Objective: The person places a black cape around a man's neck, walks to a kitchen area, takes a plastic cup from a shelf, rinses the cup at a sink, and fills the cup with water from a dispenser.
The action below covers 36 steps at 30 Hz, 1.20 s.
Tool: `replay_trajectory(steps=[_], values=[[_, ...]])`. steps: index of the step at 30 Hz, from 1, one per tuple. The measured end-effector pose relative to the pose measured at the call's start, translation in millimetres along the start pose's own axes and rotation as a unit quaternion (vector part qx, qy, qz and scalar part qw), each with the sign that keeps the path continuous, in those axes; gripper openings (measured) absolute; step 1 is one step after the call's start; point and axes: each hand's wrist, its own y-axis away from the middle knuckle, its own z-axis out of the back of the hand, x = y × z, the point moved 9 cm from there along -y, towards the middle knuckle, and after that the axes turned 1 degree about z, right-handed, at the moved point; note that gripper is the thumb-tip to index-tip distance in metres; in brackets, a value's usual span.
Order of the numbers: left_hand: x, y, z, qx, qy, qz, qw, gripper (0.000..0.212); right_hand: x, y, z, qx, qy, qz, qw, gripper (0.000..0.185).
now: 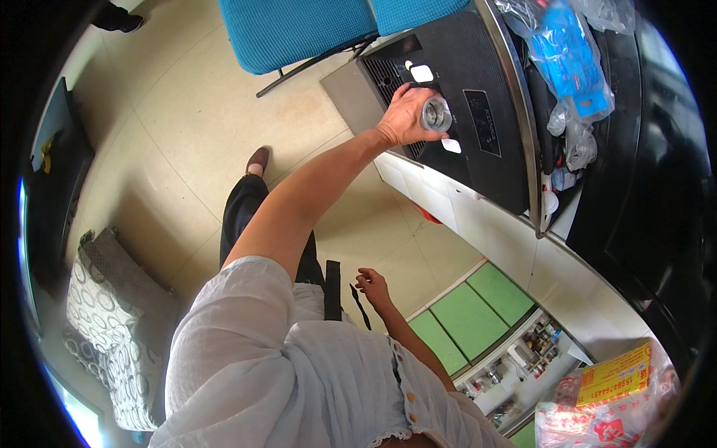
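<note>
My left hand point(411, 115) reaches far out and grips a clear drinking glass point(436, 113), its round mouth turned up towards me. Whether the glass holds liquid I cannot tell. It is held over the front of a black Konka water dispenser point(498, 73), between white levers or buttons point(422, 73). A slotted drip grille point(386, 80) lies beside the hand, partly covered by it. Low at my side hangs my right hand point(374, 288), fingers loosely curled and apart, holding nothing. A dark strap point(361, 307) dangles beside it.
Blue padded chairs point(302, 33) stand beyond the dispenser. Plastic-wrapped blue packages point(571, 61) lie behind it. A printed plastic bag point(605, 403) sits lower right, near green cabinet doors point(470, 319). Patterned cloth point(106, 291) covers furniture at left. Another person's foot point(129, 23) shows upper left.
</note>
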Motion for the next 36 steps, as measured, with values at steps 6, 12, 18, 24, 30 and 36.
replay_trajectory(steps=[6, 12, 18, 24, 30, 36], values=[[-2, -1, 1, 0.005, -0.007, -0.01, 1.0, 0.073, 2, 0, 1, -0.001, -0.005, 0.0, 1.0, 0.031], [0, -1, -1, 0.011, -0.005, -0.008, 1.0, 0.074, 2, -2, 2, 0.002, -0.009, 0.0, 1.0, 0.032], [-1, -1, -2, 0.016, 0.002, -0.005, 1.0, 0.075, 6, -2, 1, 0.0, -0.009, -0.006, 1.0, 0.033], [0, -1, -1, 0.008, 0.021, -0.013, 1.0, 0.073, 10, -4, 3, -0.001, 0.0, 0.006, 1.0, 0.034], [-1, 0, -2, 0.011, 0.012, -0.017, 1.0, 0.071, 10, -4, 3, -0.008, -0.008, 0.012, 1.0, 0.032], [-2, 0, 0, 0.006, 0.008, -0.019, 1.0, 0.071, 10, -5, 4, -0.008, -0.003, 0.026, 1.0, 0.032]])
